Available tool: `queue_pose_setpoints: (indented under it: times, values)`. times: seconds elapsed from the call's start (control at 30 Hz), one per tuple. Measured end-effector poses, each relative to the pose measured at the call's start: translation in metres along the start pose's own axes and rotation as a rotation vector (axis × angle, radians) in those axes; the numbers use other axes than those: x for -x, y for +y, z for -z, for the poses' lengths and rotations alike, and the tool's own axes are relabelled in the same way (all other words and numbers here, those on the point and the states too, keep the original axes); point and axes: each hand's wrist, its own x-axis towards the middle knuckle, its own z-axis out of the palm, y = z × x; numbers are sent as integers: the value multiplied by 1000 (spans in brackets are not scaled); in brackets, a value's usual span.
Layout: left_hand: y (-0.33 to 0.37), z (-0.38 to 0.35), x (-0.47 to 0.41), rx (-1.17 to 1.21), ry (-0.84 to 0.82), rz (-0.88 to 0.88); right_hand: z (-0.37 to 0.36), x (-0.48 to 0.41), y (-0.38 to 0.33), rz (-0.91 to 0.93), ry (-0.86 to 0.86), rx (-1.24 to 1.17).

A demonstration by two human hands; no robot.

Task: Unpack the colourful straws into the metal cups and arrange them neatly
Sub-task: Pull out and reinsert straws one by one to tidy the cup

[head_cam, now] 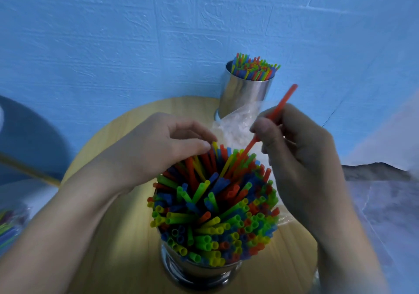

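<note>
Round light-wood tabletop (pixel 108 139) against blue textured wall (pixel 113 33). Two shiny metal cups: near cup (pixel 199 268) at front edge, crammed with red, blue, green, yellow plastic straws (pixel 215 214); far cup (pixel 244 96) behind it by wall, also full of straws. Clear crumpled plastic bag (pixel 235 126) between cups. Left hand (pixel 158 148) curled over near cup's far rim, fingertips pinching straw tops. Right hand (pixel 297 148) just right of near cup, thumb and fingers closed on one red straw (pixel 275 114), tilted, lower end among bundle.
</note>
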Motion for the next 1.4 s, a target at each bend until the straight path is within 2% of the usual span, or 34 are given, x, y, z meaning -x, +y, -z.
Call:
queue_pose_setpoints:
  times: [0.3, 0.43, 0.67, 0.9, 1.07, 1.4]
  values:
    - [2, 0, -1, -26, 13, -24, 0, 3, -2, -77, -43, -101]
    - [5, -4, -2, -44, -40, -25, -1, 4, 0, -82, -62, -37]
    - [5, -12, -3, -59, -43, -91, 2, 9, 9, -151, -74, -35]
    - [6, -13, -5, -53, -55, -148, 5, 7, 8, -194, -134, -132]
    - [3, -17, -6, -24, 47, -275, 8, 5, 8, -202, -141, -191]
    - [4, -17, -5, 158, 357, -492, 16, 5, 12, -216, -218, -135]
